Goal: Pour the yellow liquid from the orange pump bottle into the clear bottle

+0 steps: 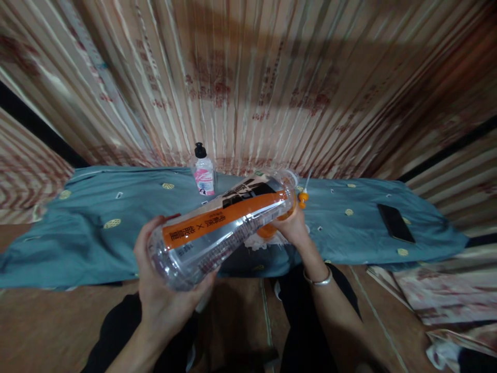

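Observation:
My left hand (166,290) is wrapped around the base of a large clear plastic bottle (229,220) with an orange, black and white label. The bottle tilts, its neck end pointing up and to the right. Close to that neck, my right hand (293,225) is closed around what looks like an orange bottle (267,231), mostly hidden behind the clear one. Some of its fingers are out of sight. White crumpled material (258,241) lies below the orange bottle. An orange pump top (303,198) with a thin pale tube rests just beyond my right hand.
A small clear pump bottle (204,176) with a black top and pink label stands at the back. A dark phone (395,223) lies at the right on the teal patterned cloth (89,207). Striped curtains (240,77) hang behind. My legs are below the cloth's front edge.

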The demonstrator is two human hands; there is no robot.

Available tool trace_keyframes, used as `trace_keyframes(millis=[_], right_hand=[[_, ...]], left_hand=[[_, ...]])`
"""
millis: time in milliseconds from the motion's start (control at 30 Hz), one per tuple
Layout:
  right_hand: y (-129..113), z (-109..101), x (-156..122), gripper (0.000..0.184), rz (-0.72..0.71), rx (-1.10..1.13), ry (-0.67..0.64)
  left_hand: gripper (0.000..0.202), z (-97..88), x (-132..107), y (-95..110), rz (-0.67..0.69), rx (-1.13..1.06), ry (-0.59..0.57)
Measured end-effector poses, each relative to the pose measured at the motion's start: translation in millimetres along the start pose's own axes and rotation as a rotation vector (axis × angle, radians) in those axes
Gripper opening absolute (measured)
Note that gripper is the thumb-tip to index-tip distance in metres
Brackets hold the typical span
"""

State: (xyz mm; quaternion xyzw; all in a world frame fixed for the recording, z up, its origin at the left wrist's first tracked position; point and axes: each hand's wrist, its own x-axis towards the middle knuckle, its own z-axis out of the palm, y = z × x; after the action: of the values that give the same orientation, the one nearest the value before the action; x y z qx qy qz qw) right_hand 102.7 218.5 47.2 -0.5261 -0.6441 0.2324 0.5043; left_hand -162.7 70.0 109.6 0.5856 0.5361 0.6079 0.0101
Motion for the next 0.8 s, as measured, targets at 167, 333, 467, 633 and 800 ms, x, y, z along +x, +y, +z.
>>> trace_keyframes(millis=[167,333,467,633,800], right_hand=[[1,1,1,0.088,0.011,0.037,0.001],[2,3,2,0.091,0.019,0.078,-0.025],[2,5,3,0.096,0.025,0.118,-0.036],[4,7,5,0.093,0.054,0.153,-0.041],[9,10,7,0.092,0.027,0.135,-0.047]], left_hand=[[0.104,1.9,0,-2,-0.025,-0.033,-0.017],[0.099,8.9,-6,-4,-0.166,-0.161,0.043],[0.1,12.2,-8,-6,-0.241,-0.234,0.047],[0.098,12.8,-6,-7,-0.227,-0.213,0.05],[0.101,14.1,-2,-4,-0.279,-0.23,0.062]])
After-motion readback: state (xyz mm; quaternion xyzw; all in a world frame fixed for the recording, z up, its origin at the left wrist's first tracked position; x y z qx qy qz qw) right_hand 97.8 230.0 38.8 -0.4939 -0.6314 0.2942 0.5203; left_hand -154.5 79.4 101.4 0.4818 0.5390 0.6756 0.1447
